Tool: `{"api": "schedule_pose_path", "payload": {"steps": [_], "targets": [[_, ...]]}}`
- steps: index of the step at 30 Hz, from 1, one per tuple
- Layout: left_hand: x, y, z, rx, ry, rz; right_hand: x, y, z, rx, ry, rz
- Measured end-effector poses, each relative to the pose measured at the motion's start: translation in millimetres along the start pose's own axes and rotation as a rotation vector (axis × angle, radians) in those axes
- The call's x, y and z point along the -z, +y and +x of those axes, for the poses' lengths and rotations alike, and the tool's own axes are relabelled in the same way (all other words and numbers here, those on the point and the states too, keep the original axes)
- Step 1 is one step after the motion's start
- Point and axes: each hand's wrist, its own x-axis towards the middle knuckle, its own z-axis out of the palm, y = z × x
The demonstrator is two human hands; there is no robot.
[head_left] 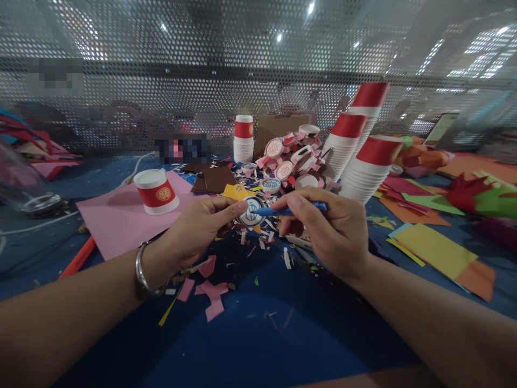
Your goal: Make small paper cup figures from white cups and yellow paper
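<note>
Pinched between the thumb and fingers of my left hand point(205, 223) is a small white disc point(249, 216) with dark blue line markings on its face. My right hand point(329, 229) grips a blue pen point(283, 210), its tip pointing left and meeting the disc's face. Just behind my hands lies a heap of similar round white pieces point(285, 170) with red or blue markings and pink paper tabs. Paper scraps point(212, 296) are scattered below my left hand. A pair of scissors point(302, 248) seems to lie partly under my right hand.
Stacks of red-and-white paper cups point(349, 167) lean at the right; a shorter cup stack point(243, 140) stands behind. An upside-down paper cup point(156, 191) sits on pink paper point(117, 215). Coloured sheets point(440, 250) lie right, a clear glass point(28, 183) left. A perforated metal screen point(202, 81) closes the back.
</note>
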Motion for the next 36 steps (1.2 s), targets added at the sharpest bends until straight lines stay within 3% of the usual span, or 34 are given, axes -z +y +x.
{"api": "schedule_pose_path", "payload": {"steps": [7,13,24,36], "targets": [[1.7,-4.5,-1.5,-0.002,-0.073,0.074,-1.2,1.1,0.1,-0.008,0.003,-0.007],[1.6,-2.8,-1.3,-0.007,-0.051,0.017,2.7,2.6,1.9,-0.046,0.056,-0.036],[0.7,-2.2,-1.6,-0.018,-0.028,0.067,-1.9,-0.8,-1.5,-0.024,-0.011,0.001],[-2.3,3.6,-4.6,-0.003,-0.030,-0.045,2.1,2.2,2.9,-0.016,0.047,-0.021]]}}
